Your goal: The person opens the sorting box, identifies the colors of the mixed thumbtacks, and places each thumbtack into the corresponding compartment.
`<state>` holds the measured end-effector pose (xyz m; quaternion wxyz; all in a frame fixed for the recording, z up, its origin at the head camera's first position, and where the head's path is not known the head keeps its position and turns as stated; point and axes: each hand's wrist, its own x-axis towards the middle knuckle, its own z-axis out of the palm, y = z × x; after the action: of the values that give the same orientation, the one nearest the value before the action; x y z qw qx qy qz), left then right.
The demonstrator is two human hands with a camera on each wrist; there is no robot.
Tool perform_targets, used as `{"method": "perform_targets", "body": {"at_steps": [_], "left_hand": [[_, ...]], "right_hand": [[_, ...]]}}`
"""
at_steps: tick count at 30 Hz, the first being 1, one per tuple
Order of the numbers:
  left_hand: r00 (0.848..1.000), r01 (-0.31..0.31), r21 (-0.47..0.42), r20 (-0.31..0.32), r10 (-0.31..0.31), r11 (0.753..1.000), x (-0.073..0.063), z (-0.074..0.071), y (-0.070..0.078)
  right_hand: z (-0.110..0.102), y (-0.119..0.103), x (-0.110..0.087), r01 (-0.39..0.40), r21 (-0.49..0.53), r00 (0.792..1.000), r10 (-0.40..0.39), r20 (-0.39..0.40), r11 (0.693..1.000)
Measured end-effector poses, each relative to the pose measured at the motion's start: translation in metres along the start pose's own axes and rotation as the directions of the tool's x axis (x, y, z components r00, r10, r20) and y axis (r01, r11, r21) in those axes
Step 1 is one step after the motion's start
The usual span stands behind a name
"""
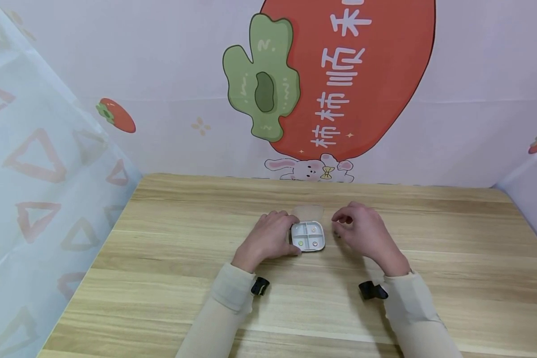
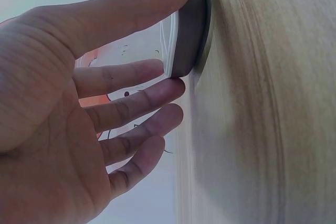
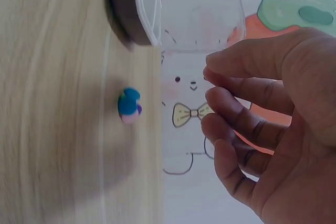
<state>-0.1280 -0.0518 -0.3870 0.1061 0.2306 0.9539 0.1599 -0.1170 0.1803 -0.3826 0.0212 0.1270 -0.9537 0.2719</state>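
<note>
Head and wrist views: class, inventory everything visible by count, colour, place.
Table: one, light brown, foreground
Printed sheets: count unclear, mostly white, bordering table
Compartment box: one, white and brown, on table
Lid: one, clear, behind box
Tiny pieces: three, one yellowish, others unclear, in box
Loose pieces: count unclear, blue, pink, purple, right of box
Wrist devices: two, black, lower centre
Sleeves: two, cream, bottom edge
Left hand: one, gripping box
Right hand: one, right of box

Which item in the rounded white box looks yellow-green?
The small yellow-green item in the near-left compartment of the rounded white box; the two items on the right lack that tint.
</note>
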Motion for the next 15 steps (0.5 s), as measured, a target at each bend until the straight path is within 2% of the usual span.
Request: {"method": "perform_targets", "body": {"at_steps": [6, 15], "left_hand": [[1.0, 0.002, -0.001, 0.003, -0.002, 1.0, 0.0, 0.0, 0.001], [1.0, 0.009, 0.003, -0.001, -0.009, 1.0, 0.0, 0.001, 0.001]], "right_hand": [[-0.005, 0.006, -0.001, -0.04, 0.0, 0.999, 0.04, -0.002, 0.999], [-0.008, 0.012, -0.001, -0.038, -0.021, 0.999, 0.039, 0.036, 0.999]]}}
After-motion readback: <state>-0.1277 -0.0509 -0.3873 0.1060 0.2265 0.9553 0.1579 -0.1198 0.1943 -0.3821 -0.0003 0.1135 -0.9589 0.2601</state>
